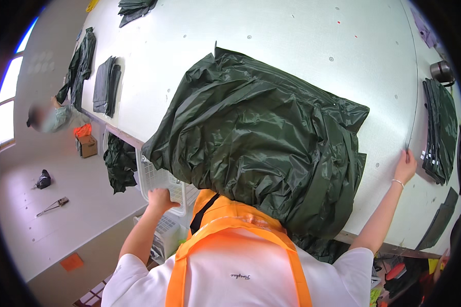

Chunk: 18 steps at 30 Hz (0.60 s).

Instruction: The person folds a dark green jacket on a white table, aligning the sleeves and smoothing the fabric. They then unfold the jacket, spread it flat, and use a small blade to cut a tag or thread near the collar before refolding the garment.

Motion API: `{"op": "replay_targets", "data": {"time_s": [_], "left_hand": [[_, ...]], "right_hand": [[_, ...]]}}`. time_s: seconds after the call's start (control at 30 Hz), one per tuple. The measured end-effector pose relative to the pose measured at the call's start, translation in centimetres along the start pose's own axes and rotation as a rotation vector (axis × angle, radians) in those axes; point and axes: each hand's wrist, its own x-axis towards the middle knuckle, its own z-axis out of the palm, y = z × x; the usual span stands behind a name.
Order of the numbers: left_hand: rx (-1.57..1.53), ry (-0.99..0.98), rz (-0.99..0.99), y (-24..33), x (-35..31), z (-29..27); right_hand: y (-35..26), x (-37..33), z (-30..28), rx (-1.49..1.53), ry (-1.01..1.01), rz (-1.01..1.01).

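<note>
A large crumpled dark green garment of shiny fabric (261, 133) lies in a thick heap on the white table (302, 30) in front of me, its near side hanging over the edge against my orange apron (230, 210). My left hand (161, 199) is off the table at the left, closed with the thumb out, beside a white plastic basket (161, 179). Whatever its fingers hold is hidden. Out to the right, my right hand (405, 168) rests at the tabletop, fingers pinched around a small thin dark thing too small to name. Neither hand touches the garment.
Folded dark green stacks lie at the left (106, 87) and right (439, 130). A dark cylindrical container (442, 72) stands at the far right. Beyond the table's left edge, a person (54, 117) handles dark fabric near a cardboard box (86, 146). Dark cloth (120, 163) hangs beside the basket.
</note>
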Motion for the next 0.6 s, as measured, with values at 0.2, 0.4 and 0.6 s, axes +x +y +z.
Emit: {"op": "replay_targets", "data": {"time_s": [0.2,0.4,0.6], "left_hand": [[-0.779,0.144,0.169,9.1,1.8,-7.5],[-1.504,-0.132,0.73,26.7,4.1,-18.3],[-1.895,0.19,1.051,24.7,-1.5,-18.0]], "right_hand": [[-1.0,-4.1,1.0,-0.067,0.035,-0.347],[-19.5,-22.1,-0.8,0.582,-0.608,-0.174],[-22.9,-23.8,-10.4,1.314,-0.966,-0.071]]}}
